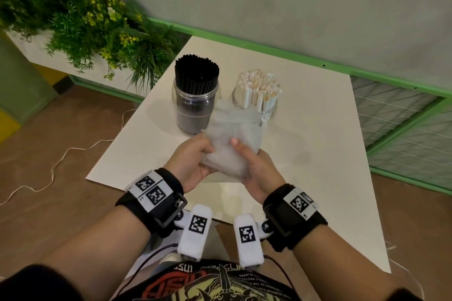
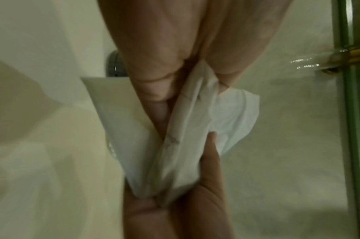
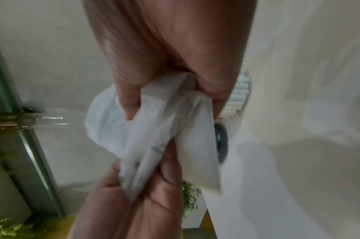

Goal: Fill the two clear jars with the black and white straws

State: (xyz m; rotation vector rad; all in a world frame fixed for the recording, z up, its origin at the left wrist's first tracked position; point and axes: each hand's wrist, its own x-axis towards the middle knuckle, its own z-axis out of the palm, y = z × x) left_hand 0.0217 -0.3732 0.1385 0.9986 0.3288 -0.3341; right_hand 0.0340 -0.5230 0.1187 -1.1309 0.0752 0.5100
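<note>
Hands: left hand [image 1: 193, 159] and right hand [image 1: 259, 168] both clutch crumpled plastic bag [image 1: 232, 139] above surface [image 1: 318, 144] | black straws [image 1: 197, 73] in left jar [image 1: 193, 110] | white straws [image 1: 259, 88] in right jar [image 1: 270, 107]

The head camera looks steeply down at the table [image 1: 305, 129], jars at 12 o'clock. Each wrist camera sits very close behind its fingers; all three share the crumpled bag [image 1: 234, 139].

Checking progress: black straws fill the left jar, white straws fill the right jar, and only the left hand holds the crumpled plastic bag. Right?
Not quite. Both hands hold the bag: left hand and right hand each grip it, as the head view shows. The black straws and white straws stand as you say.
</note>
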